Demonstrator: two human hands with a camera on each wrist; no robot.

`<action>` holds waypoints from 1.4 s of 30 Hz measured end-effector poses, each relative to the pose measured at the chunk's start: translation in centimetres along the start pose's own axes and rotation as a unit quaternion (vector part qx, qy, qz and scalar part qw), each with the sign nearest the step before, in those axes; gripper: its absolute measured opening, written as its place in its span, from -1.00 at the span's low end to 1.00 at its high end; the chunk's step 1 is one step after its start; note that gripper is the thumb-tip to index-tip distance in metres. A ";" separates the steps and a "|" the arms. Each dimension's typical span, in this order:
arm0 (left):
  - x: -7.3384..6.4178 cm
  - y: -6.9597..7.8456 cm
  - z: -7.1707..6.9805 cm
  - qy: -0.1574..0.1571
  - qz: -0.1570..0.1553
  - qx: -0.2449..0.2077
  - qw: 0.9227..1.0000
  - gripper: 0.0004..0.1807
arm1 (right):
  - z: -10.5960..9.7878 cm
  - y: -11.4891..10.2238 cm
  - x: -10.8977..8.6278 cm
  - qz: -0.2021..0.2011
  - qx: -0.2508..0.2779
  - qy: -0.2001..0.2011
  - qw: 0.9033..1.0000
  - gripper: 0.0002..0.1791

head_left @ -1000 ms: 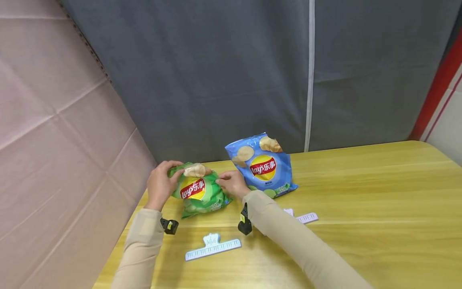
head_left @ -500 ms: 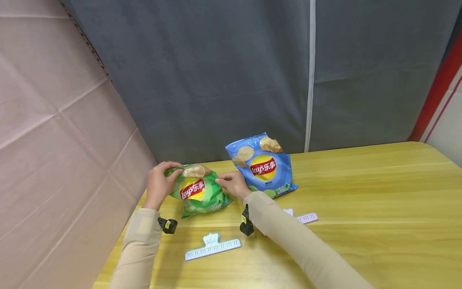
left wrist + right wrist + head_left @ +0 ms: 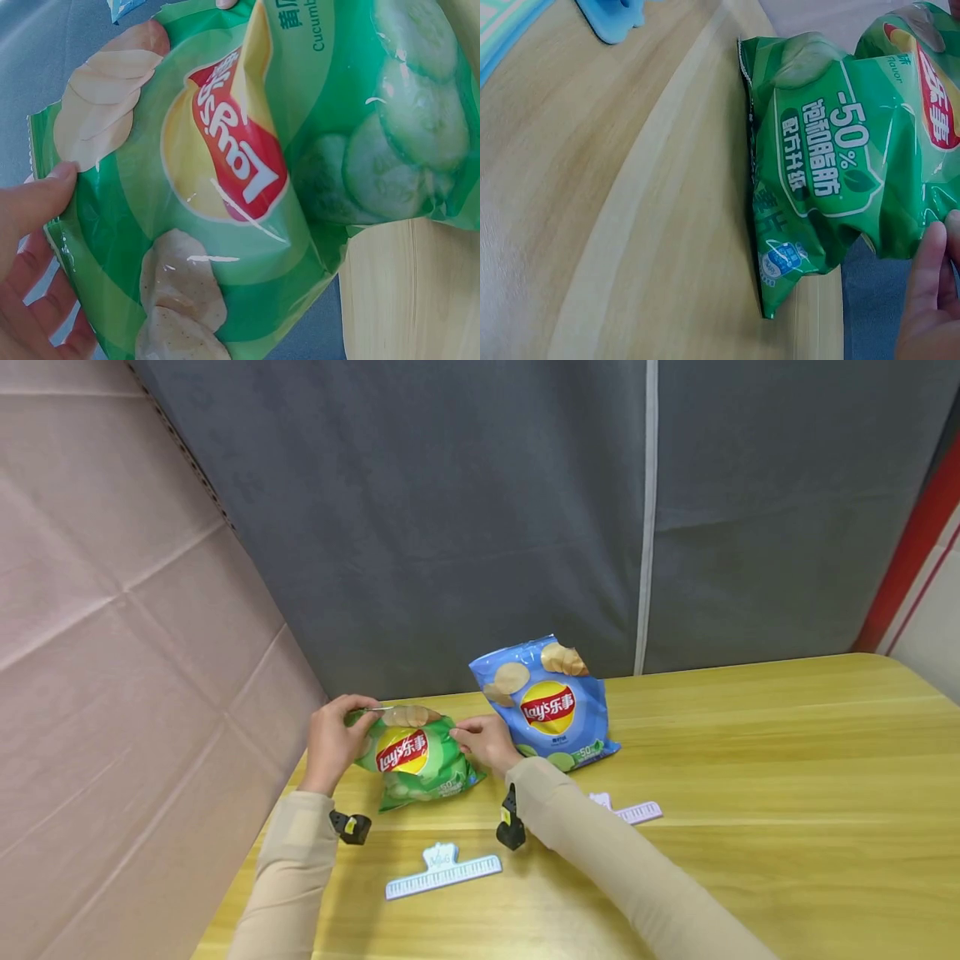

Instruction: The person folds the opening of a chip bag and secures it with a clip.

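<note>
1. Grey curtain [image 3: 465, 527] hangs behind a table [image 3: 787, 777].
2. Left hand [image 3: 333, 739] pinches the green bag [image 3: 416, 764] at its upper left.
3. Right hand [image 3: 489, 743] pinches its right edge.
4. That bag is at the table's left, beside the blue bag [image 3: 551, 710].
5. Before the green bag lies a blue clip [image 3: 442, 877].

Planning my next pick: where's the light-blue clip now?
In the head view, the light-blue clip lies on the table just left of centre, nearer the camera than the green chip bag, between the sleeves.
</note>
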State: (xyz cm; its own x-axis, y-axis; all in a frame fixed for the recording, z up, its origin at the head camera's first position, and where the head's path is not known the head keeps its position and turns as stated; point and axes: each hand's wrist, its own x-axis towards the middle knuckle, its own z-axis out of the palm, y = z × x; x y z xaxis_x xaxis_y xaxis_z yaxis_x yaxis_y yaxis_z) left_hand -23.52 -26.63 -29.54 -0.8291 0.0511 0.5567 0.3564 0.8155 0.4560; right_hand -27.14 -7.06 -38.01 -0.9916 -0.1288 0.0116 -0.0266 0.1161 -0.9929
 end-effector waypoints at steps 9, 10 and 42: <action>-0.1 -0.1 0.2 0.005 -0.004 -0.007 1.000 -0.93 | -0.1 0.7 0.0 -0.056 0.026 0.005 0.998 -0.78; -0.1 0.0 0.2 0.005 -0.003 -0.007 1.000 -0.93 | -0.1 0.7 0.0 -0.058 0.028 0.006 0.998 -0.78; 0.6 -0.3 -0.6 -0.122 -0.040 -0.027 0.991 -0.86 | 0.3 0.5 -0.1 0.049 0.155 -0.010 0.987 -0.79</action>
State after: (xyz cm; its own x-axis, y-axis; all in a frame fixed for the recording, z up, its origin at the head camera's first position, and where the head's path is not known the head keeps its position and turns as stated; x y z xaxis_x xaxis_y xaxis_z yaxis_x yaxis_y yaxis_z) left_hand -23.89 -27.19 -28.94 -0.9333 0.1306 0.3345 0.3016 0.7906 0.5329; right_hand -27.06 -7.34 -38.54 -0.9849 -0.1507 -0.0852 0.1118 -0.1777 -0.9777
